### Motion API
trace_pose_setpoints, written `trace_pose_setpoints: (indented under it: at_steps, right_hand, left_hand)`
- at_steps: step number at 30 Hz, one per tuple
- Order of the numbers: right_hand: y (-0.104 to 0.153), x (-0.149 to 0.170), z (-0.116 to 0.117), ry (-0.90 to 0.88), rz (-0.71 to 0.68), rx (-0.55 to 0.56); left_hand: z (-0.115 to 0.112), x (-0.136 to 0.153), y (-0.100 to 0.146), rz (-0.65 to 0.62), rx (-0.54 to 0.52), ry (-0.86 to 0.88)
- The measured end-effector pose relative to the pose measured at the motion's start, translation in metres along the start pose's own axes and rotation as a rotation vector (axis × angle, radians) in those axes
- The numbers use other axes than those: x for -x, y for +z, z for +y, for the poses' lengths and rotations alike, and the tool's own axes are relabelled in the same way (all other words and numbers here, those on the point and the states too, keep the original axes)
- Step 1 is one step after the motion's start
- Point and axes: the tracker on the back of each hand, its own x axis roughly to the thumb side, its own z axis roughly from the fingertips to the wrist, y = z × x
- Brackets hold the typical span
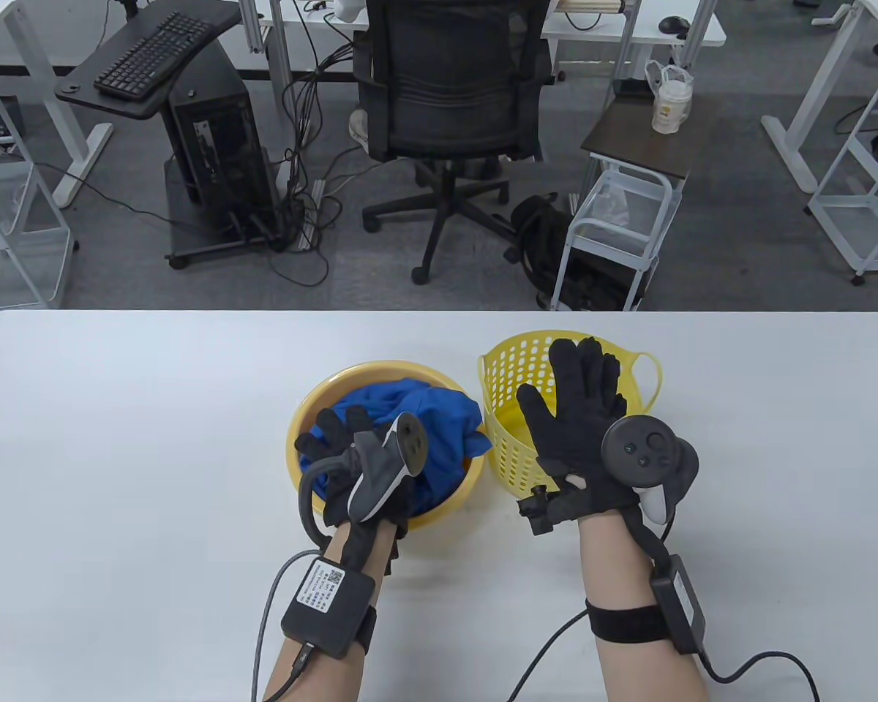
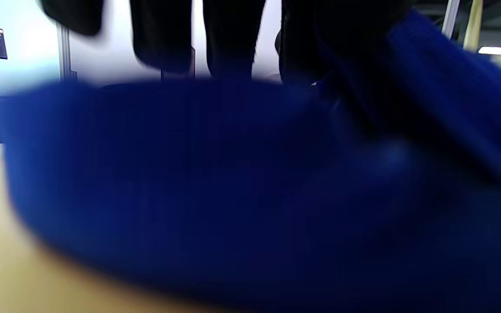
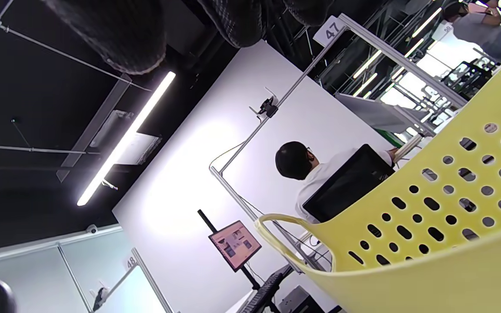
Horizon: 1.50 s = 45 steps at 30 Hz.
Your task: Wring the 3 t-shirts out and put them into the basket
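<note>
Blue cloth, the bundled t-shirts [image 1: 410, 428], fills a yellow basin [image 1: 309, 409] on the white table [image 1: 117, 439], and the left hand [image 1: 358, 468] lies on the near left part of that heap. Its fingers [image 1: 329, 431] bend down into the fabric, so the hand appears to be grasping the blue cloth, though the table view does not show the fingertips closing. The tracker [image 1: 399, 453] on the back of this hand stands over the cloth. In the left wrist view the blurred blue t-shirts [image 2: 250, 182] sit right under the dark fingers [image 2: 228, 34], with the yellow basin [image 2: 11, 261] wall below and to the left of them.

Just to the right of the basin, touching or nearly touching it, stands the yellow perforated basket [image 1: 505, 439], with a loop handle on its far right side. The right hand [image 1: 585, 431] hangs above the basket's mouth with its fingers [image 1: 585, 365] straight and spread, released and holding nothing; no cloth shows in the part of the basket that is visible beneath it. The right wrist view shows the basket [image 3: 429, 226] wall and handle below the fingers [image 3: 115, 34], and past them a seated person [image 3: 315, 174] by a black monitor [image 3: 346, 182].
</note>
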Motion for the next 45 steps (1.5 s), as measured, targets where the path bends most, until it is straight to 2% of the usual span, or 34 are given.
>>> trace_pose_setpoints:
  at_steps: [3, 6, 9, 12, 16, 19, 22, 24, 29, 31, 34, 36, 38, 40, 42, 44, 45]
  right_hand:
    - [-0.001, 0.003, -0.003, -0.036, 0.012, 0.008]
    - [-0.003, 0.005, -0.004, -0.069, 0.025, 0.005]
    - [-0.002, 0.006, -0.003, -0.095, 0.024, -0.012]
    - [-0.002, 0.005, -0.003, -0.106, 0.001, -0.042]
    - [-0.003, 0.002, -0.003, -0.087, -0.052, -0.148]
    - [-0.004, 0.0, 0.001, -0.096, -0.108, -0.242]
    - [-0.006, 0.0, 0.01, -0.234, -0.195, -0.377]
    - [-0.004, -0.002, 0.018, -0.212, -0.204, -0.458]
    - [0.006, -0.028, 0.046, -0.045, -0.313, -0.505]
    - [0.013, -0.041, 0.062, -0.066, -0.348, -0.478]
    - [0.017, -0.048, 0.072, -0.142, -0.352, -0.454]
    - [0.015, -0.045, 0.072, -0.23, -0.324, -0.445]
    - [0.009, -0.034, 0.063, -0.312, -0.237, -0.435]
    - [0.001, -0.012, 0.043, -0.351, -0.09, -0.331]
    - [-0.004, 0.009, 0.02, -0.493, 0.071, -0.242]
    - [-0.004, 0.023, -0.003, -0.718, 0.257, -0.147]
    - [-0.002, 0.025, -0.009, -0.779, 0.304, -0.128]
  left_hand:
    - [0.045, 0.012, -0.001, 0.016, -0.009, 0.229]
    - [0.09, 0.03, 0.001, 0.031, -0.044, 0.615]
    - [0.125, 0.045, 0.004, -0.039, -0.029, 1.013]
    - [0.148, 0.049, 0.008, -0.187, -0.003, 1.248]
    - [0.177, 0.048, 0.021, -0.405, -0.01, 1.395]
    - [0.196, 0.047, 0.034, -0.508, -0.022, 1.488]
    - [0.221, 0.047, 0.049, -0.624, -0.032, 1.516]
    - [0.234, 0.045, 0.059, -0.716, 0.001, 1.551]
    - [0.253, 0.028, 0.084, -0.882, 0.049, 1.587]
    - [0.254, 0.015, 0.092, -0.954, 0.12, 1.608]
    - [0.252, 0.003, 0.101, -1.006, 0.224, 1.617]
    - [0.253, 0.007, 0.101, -0.993, 0.212, 1.588]
    - [0.256, 0.033, 0.091, -0.903, 0.07, 1.571]
    - [0.255, 0.071, 0.081, -0.781, -0.045, 1.61]
    - [0.244, 0.112, 0.073, -0.608, -0.135, 1.61]
    - [0.22, 0.148, 0.065, -0.357, -0.182, 1.43]
    - [0.212, 0.154, 0.063, -0.294, -0.189, 1.355]
